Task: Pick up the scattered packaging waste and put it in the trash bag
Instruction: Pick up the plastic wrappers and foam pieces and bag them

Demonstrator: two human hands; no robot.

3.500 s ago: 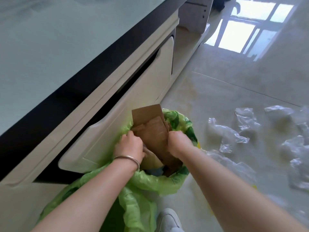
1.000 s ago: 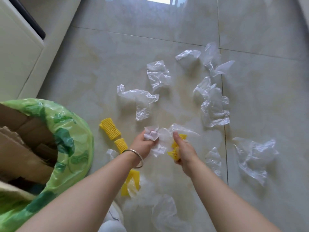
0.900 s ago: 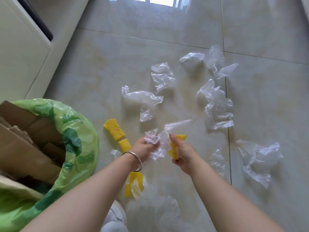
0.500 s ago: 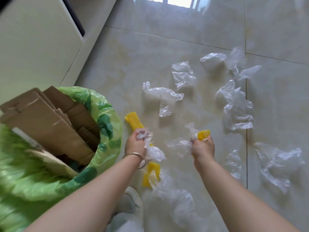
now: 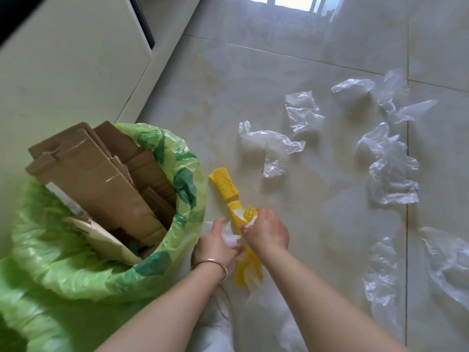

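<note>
The green trash bag [image 5: 76, 273] stands open at the lower left, stuffed with flattened brown cardboard [image 5: 96, 179]. Just right of its rim, my left hand [image 5: 215, 246] grips crumpled white plastic film. My right hand [image 5: 266, 231] sits close beside it, holding a yellow foam net sleeve with a bit of clear film. Yellow foam net sleeves lie on the floor by the hands: one [image 5: 224, 184] above them, one [image 5: 234, 212] partly under my right hand, one [image 5: 247, 271] below. Several clear plastic wrappers [image 5: 272, 144] are scattered over the tiles to the right.
A cream cabinet [image 5: 76, 59] runs along the upper left, close behind the bag. More clear film [image 5: 390, 168] lies at the right, some of it [image 5: 380, 278] lower down. A white shoe [image 5: 215, 334] shows between my forearms at the bottom.
My hands were pressing cardboard into the bag, then went to the floor and took up film and a yellow sleeve. Now they have come together, nearer the bag's rim.
</note>
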